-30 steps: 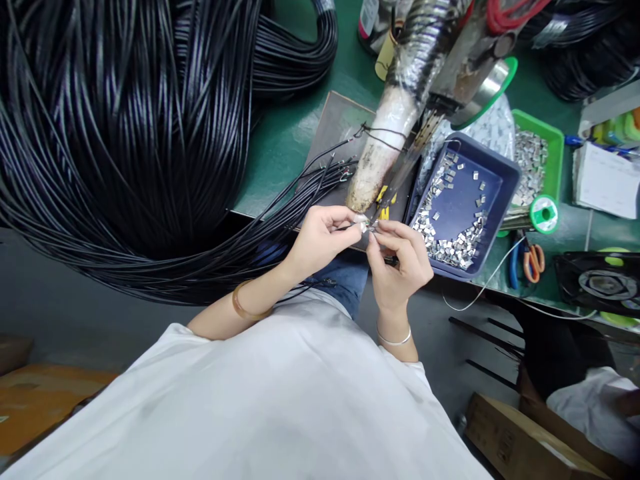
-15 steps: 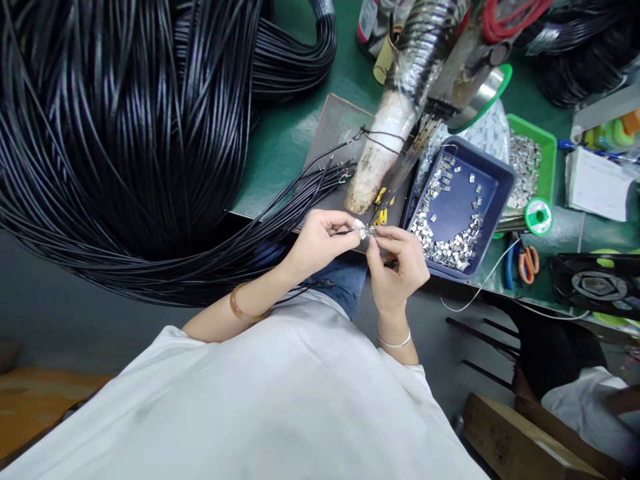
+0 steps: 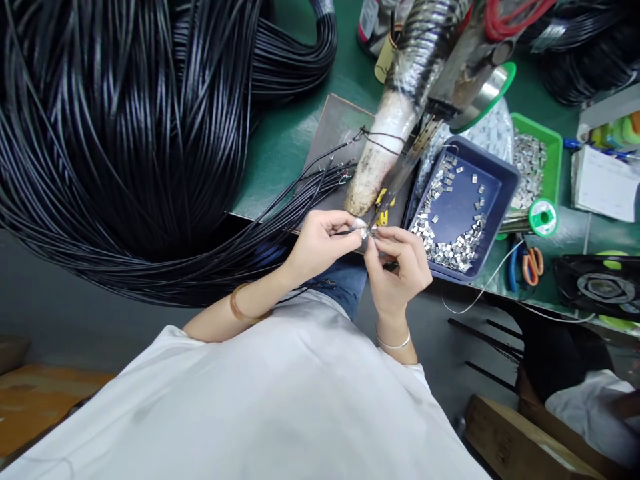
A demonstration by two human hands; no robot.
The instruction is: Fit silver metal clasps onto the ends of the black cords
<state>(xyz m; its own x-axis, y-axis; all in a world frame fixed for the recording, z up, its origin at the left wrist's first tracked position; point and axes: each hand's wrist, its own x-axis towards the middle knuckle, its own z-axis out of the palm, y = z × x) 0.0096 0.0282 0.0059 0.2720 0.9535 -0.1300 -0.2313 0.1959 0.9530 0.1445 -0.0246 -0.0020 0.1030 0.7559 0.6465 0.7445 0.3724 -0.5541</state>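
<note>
My left hand (image 3: 320, 243) pinches the end of a thin black cable (image 3: 345, 231) just in front of the bench edge. My right hand (image 3: 400, 263) meets it fingertip to fingertip, pinching a small silver metal part (image 3: 371, 231) at the cable's tip. Both hands are closed. A blue tray (image 3: 493, 213) with several of the same silver parts (image 3: 450, 250) lies right of my right hand. More cable ends (image 3: 325, 177) fan out on a dark board (image 3: 335, 127) behind my left hand.
A huge bundle of black cable (image 3: 125, 133) fills the left. A taped tool with a whitish tip (image 3: 380, 153) hangs over the board. A green tray of metal parts (image 3: 537, 160), a solder spool (image 3: 543, 217), orange-handled scissors (image 3: 530, 263) and a fan (image 3: 597, 287) sit at right.
Both hands stay together at the same spot; the fingers have shifted only slightly around the silver part and cable tip.
</note>
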